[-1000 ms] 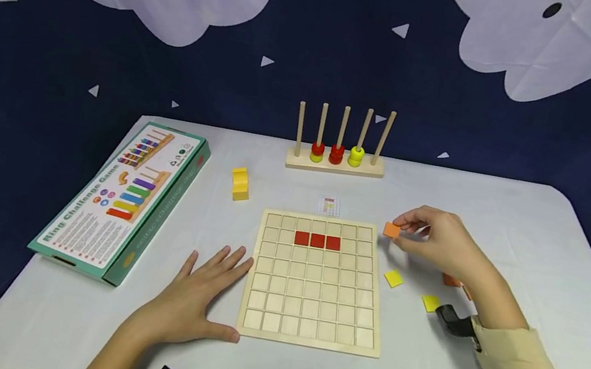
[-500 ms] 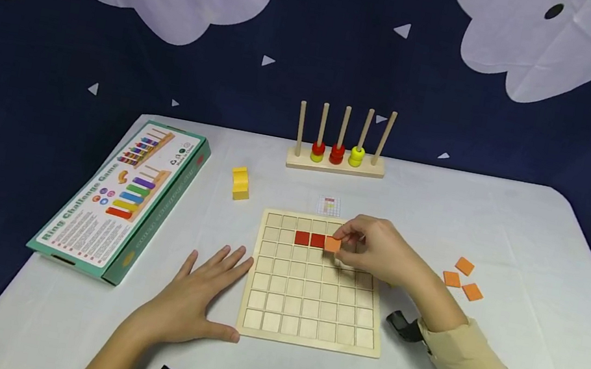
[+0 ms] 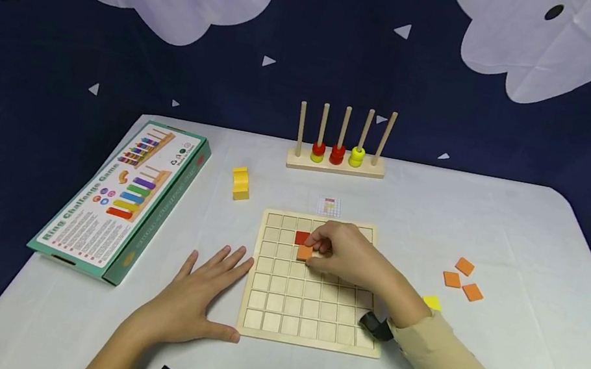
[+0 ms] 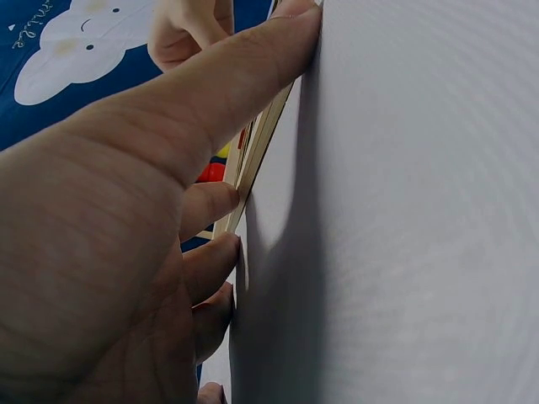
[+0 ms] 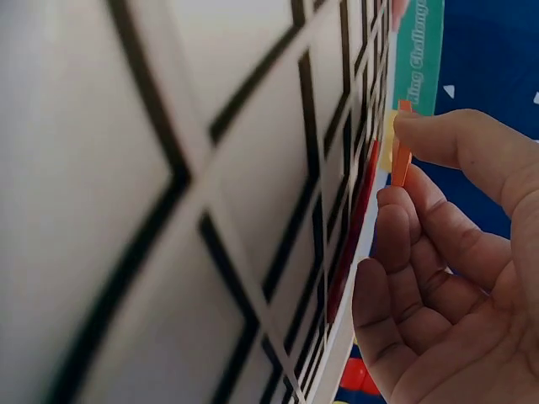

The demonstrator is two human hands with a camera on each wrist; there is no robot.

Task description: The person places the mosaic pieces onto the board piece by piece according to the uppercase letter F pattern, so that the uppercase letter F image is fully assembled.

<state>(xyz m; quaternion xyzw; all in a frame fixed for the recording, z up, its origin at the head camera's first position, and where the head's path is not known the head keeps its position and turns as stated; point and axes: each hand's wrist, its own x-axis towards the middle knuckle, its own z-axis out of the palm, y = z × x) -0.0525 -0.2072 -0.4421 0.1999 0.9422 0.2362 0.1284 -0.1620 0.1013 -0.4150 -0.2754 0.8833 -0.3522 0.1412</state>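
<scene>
Between thumb and fingertips my right hand [image 3: 348, 254] pinches an orange square tile [image 3: 304, 253] over the wooden grid board [image 3: 279, 323]. In the right wrist view the orange tile [image 5: 402, 147] is seen edge-on, a little off the board. A red tile [image 3: 301, 238] lies in the second row; the other red tiles beside it are hidden behind my right hand in the head view. My left hand [image 3: 200, 300] rests on the table with fingers spread, its index fingertip and thumb tip at the board's left edge.
Orange tiles [image 3: 452, 279] and a partly covered yellow tile [image 3: 432, 302] lie to the right. Behind the board are a small pattern card [image 3: 330, 206], a peg stand [image 3: 300, 160] with rings and a yellow block [image 3: 240, 184]. A green game box [image 3: 115, 199] lies at left.
My right hand has carried the orange tile leftward from beside the board, over the red tiles, to above the third row. My left hand has stayed in place.
</scene>
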